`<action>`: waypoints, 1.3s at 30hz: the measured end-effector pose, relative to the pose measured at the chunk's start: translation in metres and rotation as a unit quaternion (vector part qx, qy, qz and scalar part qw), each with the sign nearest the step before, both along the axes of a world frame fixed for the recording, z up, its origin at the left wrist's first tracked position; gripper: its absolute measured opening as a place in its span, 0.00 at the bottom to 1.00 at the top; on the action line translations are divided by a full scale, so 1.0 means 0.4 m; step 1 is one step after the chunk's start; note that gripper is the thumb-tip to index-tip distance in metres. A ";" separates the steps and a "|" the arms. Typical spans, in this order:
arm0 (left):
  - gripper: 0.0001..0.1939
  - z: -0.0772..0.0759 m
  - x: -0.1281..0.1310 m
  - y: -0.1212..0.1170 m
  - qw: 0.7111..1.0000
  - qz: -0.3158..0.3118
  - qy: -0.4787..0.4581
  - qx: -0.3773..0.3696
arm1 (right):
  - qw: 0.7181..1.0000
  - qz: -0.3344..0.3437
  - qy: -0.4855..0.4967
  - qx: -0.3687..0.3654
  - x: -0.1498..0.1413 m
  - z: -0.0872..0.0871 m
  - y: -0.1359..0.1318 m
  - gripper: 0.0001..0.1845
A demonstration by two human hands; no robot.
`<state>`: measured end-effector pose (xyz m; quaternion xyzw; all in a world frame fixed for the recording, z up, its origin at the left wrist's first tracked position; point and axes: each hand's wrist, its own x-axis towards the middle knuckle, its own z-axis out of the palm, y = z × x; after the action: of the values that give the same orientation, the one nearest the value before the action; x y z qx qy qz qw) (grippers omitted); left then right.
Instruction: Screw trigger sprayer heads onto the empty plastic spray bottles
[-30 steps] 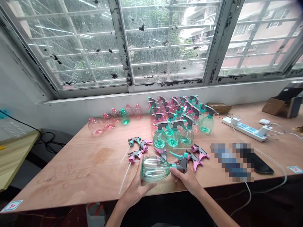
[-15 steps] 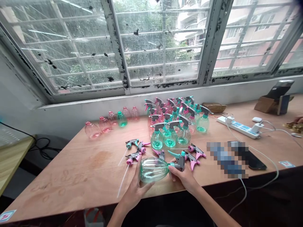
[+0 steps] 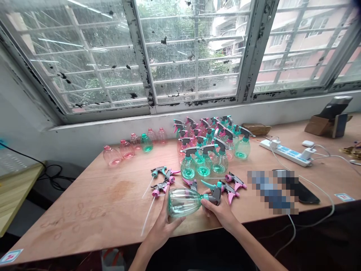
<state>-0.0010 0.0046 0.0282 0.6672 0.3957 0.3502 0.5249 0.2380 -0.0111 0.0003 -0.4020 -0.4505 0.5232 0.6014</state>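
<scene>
A clear green spray bottle (image 3: 184,203) lies sideways in the air between my hands, its base to the left. My left hand (image 3: 165,224) is wrapped round the base end. At the neck, my right hand (image 3: 218,210) grips the grey and teal trigger sprayer head (image 3: 216,192), which sits on the bottle's mouth. Whether it is fully tightened I cannot tell. Loose sprayer heads, pink-grey (image 3: 237,181) and teal-grey (image 3: 158,172), lie on the table just beyond my hands, some with white dip tubes.
Several bottles with sprayers (image 3: 203,165) stand grouped behind my hands. Pink bottles without heads (image 3: 112,156) and a green one (image 3: 146,143) stand back left. To the right are a power strip (image 3: 286,152), a dark phone (image 3: 306,194) and cables. Part of another person's hand (image 3: 357,144) shows at the right edge.
The view has shifted very slightly. Both hands keep the same hold on the spray bottle and its sprayer head, with little visible movement.
</scene>
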 end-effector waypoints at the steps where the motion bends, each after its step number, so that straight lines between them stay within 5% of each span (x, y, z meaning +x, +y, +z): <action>1: 0.54 0.002 0.001 -0.001 1.000 0.001 0.000 0.002 | 1.000 0.005 0.000 0.001 0.001 -0.003 0.000 0.21; 10: 0.56 0.014 -0.002 -0.003 0.999 -0.001 -0.005 -0.036 | 1.000 0.026 0.003 -0.003 0.001 -0.010 -0.002 0.22; 28: 0.52 -0.014 -0.015 0.007 1.000 -0.001 0.015 -0.017 | 1.000 0.005 0.017 -0.001 -0.001 -0.008 0.002 0.23; 39: 0.57 0.000 -0.006 0.002 1.000 -0.008 0.003 0.000 | 1.000 0.003 0.023 -0.002 0.003 -0.014 0.002 0.21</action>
<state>-0.0033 0.0054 0.0283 0.6716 0.3920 0.3442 0.5262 0.2393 -0.0103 -0.0055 -0.3894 -0.4366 0.5348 0.6097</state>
